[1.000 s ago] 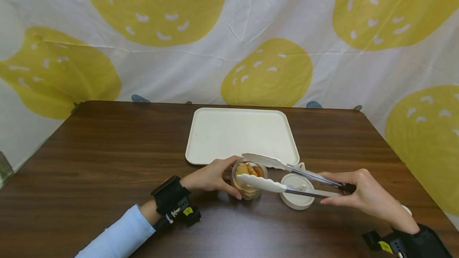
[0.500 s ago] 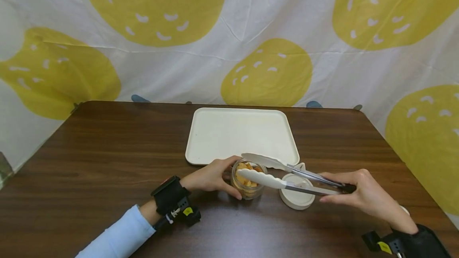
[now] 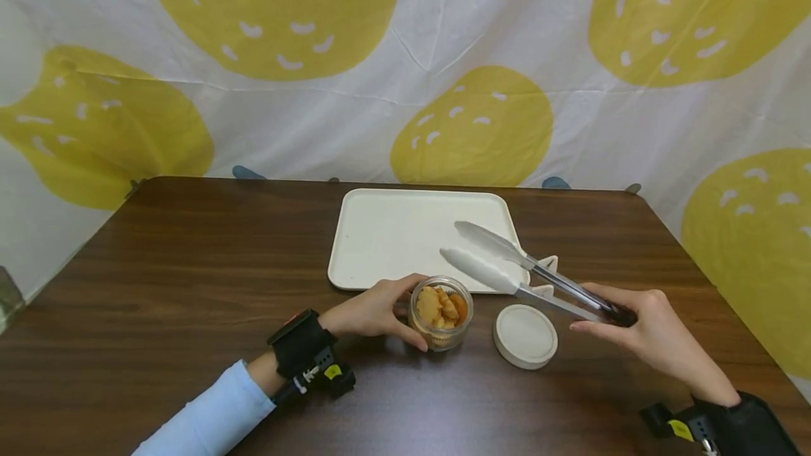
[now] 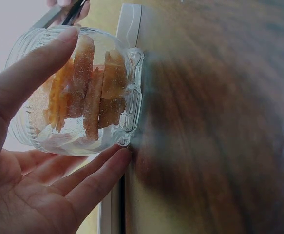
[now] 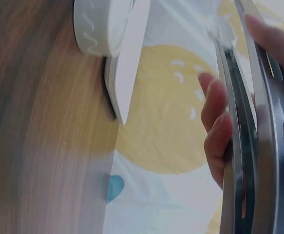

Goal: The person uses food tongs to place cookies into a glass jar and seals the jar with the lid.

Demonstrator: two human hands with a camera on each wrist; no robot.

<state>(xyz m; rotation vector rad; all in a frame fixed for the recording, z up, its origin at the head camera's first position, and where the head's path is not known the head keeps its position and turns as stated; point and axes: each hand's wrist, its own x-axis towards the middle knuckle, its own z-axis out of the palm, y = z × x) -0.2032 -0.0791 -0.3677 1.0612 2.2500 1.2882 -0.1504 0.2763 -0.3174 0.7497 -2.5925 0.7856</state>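
Note:
My left hand [image 3: 378, 313] grips a small clear glass jar [image 4: 128, 105], thumb on one side and fingers on the other. The jar stands upright on the table, without a lid, and holds several golden-brown cookie-like pieces [image 3: 437, 307]. In my right hand [image 3: 646, 326] is a pair of metal tongs [image 3: 567, 287] with pale scalloped tips. The tips are spread apart over the near right part of the cream tray [image 3: 393, 238], with nothing between them. My thumb and fingers lie on the two arms of the tongs in the right wrist view.
A round cream lid [image 3: 526, 335] lies on the dark wooden table [image 3: 209, 259], just right of the jar. Two small pale pointed parts [image 3: 548, 263] show by the tray's near right corner, partly hidden by the tongs. A patterned cloth [image 3: 329, 125] hangs behind the table.
The tongs have swung away from above the jar, their tips now farther back and right over the tray. The jar's mouth and the lid are uncovered. My left hand stays put.

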